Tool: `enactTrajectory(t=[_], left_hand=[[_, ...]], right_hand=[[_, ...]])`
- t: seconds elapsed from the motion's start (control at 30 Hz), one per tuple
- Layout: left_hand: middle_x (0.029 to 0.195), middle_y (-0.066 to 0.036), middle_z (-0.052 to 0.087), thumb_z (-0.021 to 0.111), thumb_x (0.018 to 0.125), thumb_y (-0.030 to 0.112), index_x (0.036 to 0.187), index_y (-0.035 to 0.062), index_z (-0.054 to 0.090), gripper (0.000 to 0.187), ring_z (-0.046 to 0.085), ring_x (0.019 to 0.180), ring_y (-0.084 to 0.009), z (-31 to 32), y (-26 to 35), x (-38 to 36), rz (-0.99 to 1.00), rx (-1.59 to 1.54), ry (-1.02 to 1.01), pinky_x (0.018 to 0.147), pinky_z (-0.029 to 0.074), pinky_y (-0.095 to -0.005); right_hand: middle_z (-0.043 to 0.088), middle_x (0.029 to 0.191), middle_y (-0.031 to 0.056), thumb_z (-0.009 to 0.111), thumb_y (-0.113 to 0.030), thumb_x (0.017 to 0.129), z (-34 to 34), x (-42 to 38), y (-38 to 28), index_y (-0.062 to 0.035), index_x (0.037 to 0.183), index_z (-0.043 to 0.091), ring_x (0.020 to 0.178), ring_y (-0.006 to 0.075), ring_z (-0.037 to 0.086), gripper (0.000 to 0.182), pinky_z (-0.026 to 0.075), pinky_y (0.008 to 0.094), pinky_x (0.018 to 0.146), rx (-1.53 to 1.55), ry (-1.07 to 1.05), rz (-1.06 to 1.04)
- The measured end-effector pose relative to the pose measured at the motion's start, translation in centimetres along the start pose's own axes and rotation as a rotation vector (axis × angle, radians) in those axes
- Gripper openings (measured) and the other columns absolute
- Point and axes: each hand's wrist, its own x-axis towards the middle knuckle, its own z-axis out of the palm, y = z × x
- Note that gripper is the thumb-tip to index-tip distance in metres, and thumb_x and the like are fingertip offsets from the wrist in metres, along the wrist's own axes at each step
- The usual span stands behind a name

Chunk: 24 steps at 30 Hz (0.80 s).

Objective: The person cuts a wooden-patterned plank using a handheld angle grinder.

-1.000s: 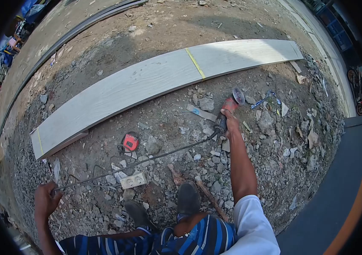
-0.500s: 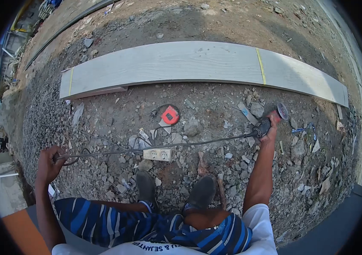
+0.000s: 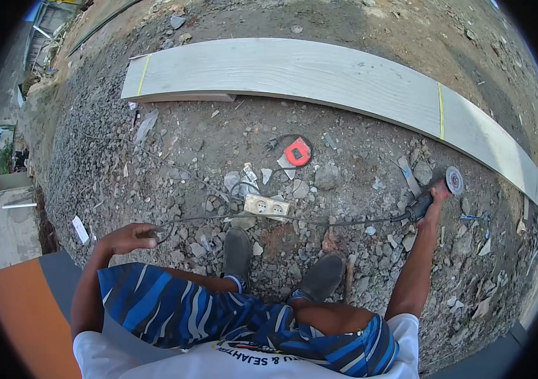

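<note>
Clearly, the right hand [image 3: 434, 205] was clamped around a red-and-black angle grinder [image 3: 417, 206], its round grey disc [image 3: 454, 181] jutting just past that grip. A thin black cable [image 3: 332, 224] ran from the grinder to the curled left hand [image 3: 127, 239]; whether that hand held it, I could not tell. Between the 2 hands sat a cream 2-outlet socket block [image 3: 269, 207]; ahead of both lay a long pale board [image 3: 319, 71].
</note>
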Motion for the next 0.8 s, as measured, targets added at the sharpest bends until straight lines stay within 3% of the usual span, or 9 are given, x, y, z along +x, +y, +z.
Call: enactTrajectory(t=[0.07,0.1,0.17,0.23,0.27,0.37,0.53,0.67,0.8], left_hand=[[0.127,-0.023,0.068,0.064,0.091,0.067,0.138,0.0047,0.061,0.078,0.067,0.117,-0.0322,1.9,0.4,4.1,-0.145,0.401,-0.085,0.104,0.048,-0.0441],[0.127,-0.023,0.068,0.064,0.091,0.067,0.138,0.0047,0.061,0.078,0.067,0.117,-0.0322,2.7,0.9,6.1,-0.134,0.402,-0.097,0.104,0.048,-0.0441],[0.126,-0.024,0.068,0.058,0.092,0.07,0.139,0.006,0.059,0.08,0.066,0.118,-0.0369,3.2,3.5,10.5,0.109,0.704,-0.158,0.1,0.05,-0.046],[0.122,-0.022,0.069,0.058,0.093,0.068,0.137,0.0075,0.061,0.075,0.067,0.115,-0.0387,3.7,9.6,14.5,0.239,0.827,-0.148,0.097,0.052,-0.0472],[0.12,-0.021,0.071,0.058,0.094,0.066,0.135,0.0074,0.062,0.072,0.068,0.11,-0.0405,4.0,11.5,17.4,0.344,0.902,-0.08,0.094,0.053,-0.0493],[0.123,-0.02,0.067,0.063,0.097,0.04,0.135,0.0065,0.057,0.051,0.066,0.112,-0.0397,5.9,17.9,26.2,0.533,1.032,0.321,0.092,0.054,-0.0522],[0.124,-0.019,0.066,0.061,0.092,0.019,0.129,0.0053,0.059,0.039,0.066,0.112,-0.0394,9.9,20.8,36.8,0.575,1.175,0.599,0.09,0.056,-0.0505],[0.122,-0.019,0.066,0.059,0.09,0.012,0.127,0.0063,0.06,0.037,0.066,0.111,-0.0392,11.3,20.3,36.7,0.496,1.162,0.572,0.089,0.056,-0.0504],[0.113,-0.02,0.062,0.06,0.088,0.007,0.111,0.0098,0.065,0.024,0.064,0.102,-0.0435,8.4,19.7,30.5,0.508,0.738,0.686,0.085,0.054,-0.0518]], right_hand=[[0.063,0.086,0.0052,0.075,-0.043,0.086,0.2,-0.1,0.1,-0.0077,0.106,0.065,0.069,0.0218,0.063,0.042,0.053,0.0379,0.062,-0.141,0.114,-0.017],[0.063,0.088,0.0064,0.077,-0.046,0.084,-0.1,-0.3,-0.2,-0.0044,0.109,0.065,0.07,0.0212,0.063,0.05,0.052,0.0371,0.062,-0.292,0.222,-0.026],[0.066,0.095,0.0123,0.078,-0.049,0.081,-0.6,-0.7,-0.1,0.0032,0.112,0.063,0.08,0.0247,0.066,0.063,0.053,0.0394,0.072,-0.44,0.288,-0.143],[0.068,0.103,0.0167,0.079,-0.047,0.081,-2.3,0.0,1.8,0.0063,0.116,0.061,0.092,0.0309,0.066,0.066,0.052,0.0426,0.086,-1.045,0.415,-0.655],[0.068,0.109,0.0203,0.081,-0.043,0.079,-1.5,-2.2,0.4,0.0063,0.118,0.059,0.1,0.0361,0.066,0.067,0.049,0.0437,0.094,-1.044,0.201,-0.519],[0.068,0.108,0.0205,0.082,-0.037,0.077,-0.3,-4.2,-0.4,0.0049,0.117,0.06,0.1,0.0358,0.066,0.062,0.049,0.0431,0.092,-1.083,0.12,-0.448],[0.068,0.1,0.0135,0.08,-0.031,0.075,-0.9,-3.5,-1.4,0.0009,0.11,0.063,0.089,0.0276,0.065,0.05,0.05,0.0393,0.083,-1.031,0.127,-0.392],[0.067,0.092,0.0068,0.079,-0.028,0.075,-0.8,-4.3,-2.8,-0.0033,0.104,0.065,0.08,0.0199,0.061,0.041,0.049,0.0356,0.075,-0.871,0.036,-0.243],[0.066,0.09,0.0056,0.079,-0.029,0.075,-1.8,-3.3,-2.7,-0.0038,0.103,0.066,0.079,0.0184,0.06,0.04,0.048,0.0353,0.074,-0.865,0.035,-0.211]])
